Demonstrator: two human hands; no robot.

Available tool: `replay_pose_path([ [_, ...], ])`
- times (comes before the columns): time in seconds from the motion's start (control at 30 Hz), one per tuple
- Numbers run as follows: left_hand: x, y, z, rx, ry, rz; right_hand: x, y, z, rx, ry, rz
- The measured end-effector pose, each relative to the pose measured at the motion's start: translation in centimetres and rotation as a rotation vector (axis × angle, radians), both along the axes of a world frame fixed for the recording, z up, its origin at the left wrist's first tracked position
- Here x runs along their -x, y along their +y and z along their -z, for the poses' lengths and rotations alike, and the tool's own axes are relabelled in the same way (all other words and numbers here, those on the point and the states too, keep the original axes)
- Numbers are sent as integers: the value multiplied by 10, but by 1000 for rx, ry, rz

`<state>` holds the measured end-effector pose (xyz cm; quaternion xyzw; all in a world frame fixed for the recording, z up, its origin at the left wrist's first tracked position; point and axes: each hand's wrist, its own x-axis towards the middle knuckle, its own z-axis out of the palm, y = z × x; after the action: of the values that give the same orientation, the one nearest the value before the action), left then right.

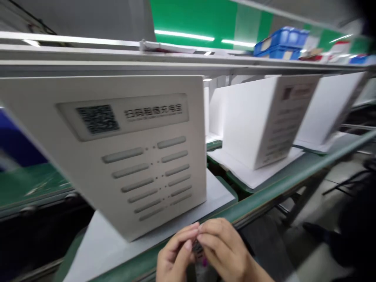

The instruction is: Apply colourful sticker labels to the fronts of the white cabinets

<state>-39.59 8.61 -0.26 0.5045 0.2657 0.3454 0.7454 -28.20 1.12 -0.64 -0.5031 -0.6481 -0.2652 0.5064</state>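
Note:
My left hand (176, 254) and my right hand (226, 246) meet at the bottom middle, fingertips pinched together. Between them shows a small dark-patterned piece (197, 248), mostly covered by the fingers and too blurred to name. Just beyond my hands stands a white power bank rental cabinet (158, 152), its front bearing a QR code panel and two columns of slots. The cabinet rests on a white sheet (114, 256) over a green board; neither hand touches it.
Further white cabinets (246, 121) stand to the right on sheet-covered boards along the line. A green rail (264, 196) runs along the near edge. Blue bins (282, 43) sit on the shelf above. A dark-clothed person (352, 227) is at the right edge.

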Motion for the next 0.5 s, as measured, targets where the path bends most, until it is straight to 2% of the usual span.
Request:
replay_pose_path([
  [0.13, 6, -5, 5, -151, -134, 82, 1, -2, 0, 27, 25, 12],
  [0.23, 10, -6, 8, -338, -122, 93, 1, 0, -4, 61, 12, 5],
  [0.5, 17, -3, -2, -836, -20, -197, 7, 1, -15, 95, -23, 7],
])
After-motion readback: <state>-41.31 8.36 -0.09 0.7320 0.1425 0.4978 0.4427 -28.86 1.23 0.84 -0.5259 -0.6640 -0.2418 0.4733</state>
